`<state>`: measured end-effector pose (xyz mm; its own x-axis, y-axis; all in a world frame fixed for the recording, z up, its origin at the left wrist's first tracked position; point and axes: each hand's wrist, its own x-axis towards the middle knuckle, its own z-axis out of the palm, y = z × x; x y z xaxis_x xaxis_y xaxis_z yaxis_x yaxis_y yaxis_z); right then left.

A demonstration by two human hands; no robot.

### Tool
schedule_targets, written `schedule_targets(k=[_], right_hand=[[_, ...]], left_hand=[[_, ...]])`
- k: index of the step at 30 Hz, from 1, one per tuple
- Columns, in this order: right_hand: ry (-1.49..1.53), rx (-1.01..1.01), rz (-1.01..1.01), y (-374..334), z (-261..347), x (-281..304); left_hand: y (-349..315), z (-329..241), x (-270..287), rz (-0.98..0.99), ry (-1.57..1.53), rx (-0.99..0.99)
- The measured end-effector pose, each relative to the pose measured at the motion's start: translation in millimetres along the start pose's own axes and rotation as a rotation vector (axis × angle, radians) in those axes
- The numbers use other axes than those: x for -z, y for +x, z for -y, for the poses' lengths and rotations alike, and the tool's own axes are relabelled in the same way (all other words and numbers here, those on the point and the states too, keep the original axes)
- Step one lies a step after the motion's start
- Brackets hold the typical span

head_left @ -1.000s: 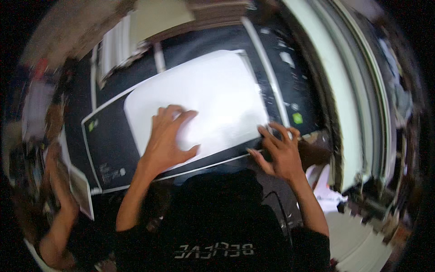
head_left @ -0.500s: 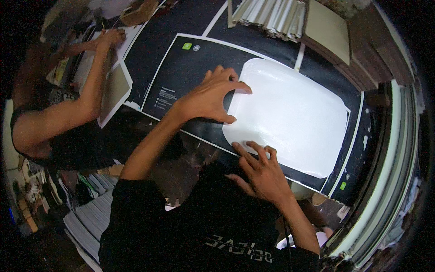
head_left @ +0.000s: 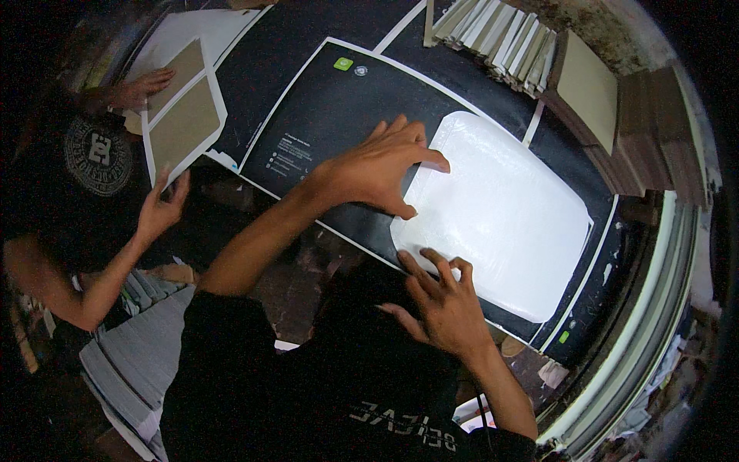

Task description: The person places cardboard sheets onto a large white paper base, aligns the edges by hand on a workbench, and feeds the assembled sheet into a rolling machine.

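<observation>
Over the left end of the dark counter (head_left: 269,69), a co-worker's hands (head_left: 158,212) hold a grey board panel (head_left: 185,127) edged in white. Rightward, along the near edge, lies a flat black printed sheet with a thin white border (head_left: 300,100); its left stretch is uncovered. The left hand (head_left: 377,165) has its grip spread wide, thumb and forefinger apart at the left edge of a glossy white sheet with rounded corners (head_left: 500,215); whether they press cannot be told. The right hand (head_left: 450,312) has its grip loosely spread, pinching nothing, fingertips at that sheet's near edge. The white sheet covers most of the black one's right part; its placing looks done, the surrounding margins unfolded.
</observation>
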<state>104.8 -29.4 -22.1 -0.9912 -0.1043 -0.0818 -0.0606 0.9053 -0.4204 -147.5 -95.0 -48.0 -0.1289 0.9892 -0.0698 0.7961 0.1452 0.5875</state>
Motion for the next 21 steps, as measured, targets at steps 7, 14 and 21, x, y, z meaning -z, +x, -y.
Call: schedule_targets(k=[7,14,21], right_hand=[[0.011,-0.098,-0.197,37.0,-54.5,32.3],[-0.143,-0.198,-0.339,98.9,-134.3,35.1],[-0.12,-0.09,-0.238,111.9,-123.1,41.1]], left_hand=[[-2.0,3.6,-2.7,-0.054,0.031,0.02],[-2.8,-8.5,7.4,-0.068,0.086,0.011],[-9.1,-8.8,11.2,-0.04,0.1,0.065]])
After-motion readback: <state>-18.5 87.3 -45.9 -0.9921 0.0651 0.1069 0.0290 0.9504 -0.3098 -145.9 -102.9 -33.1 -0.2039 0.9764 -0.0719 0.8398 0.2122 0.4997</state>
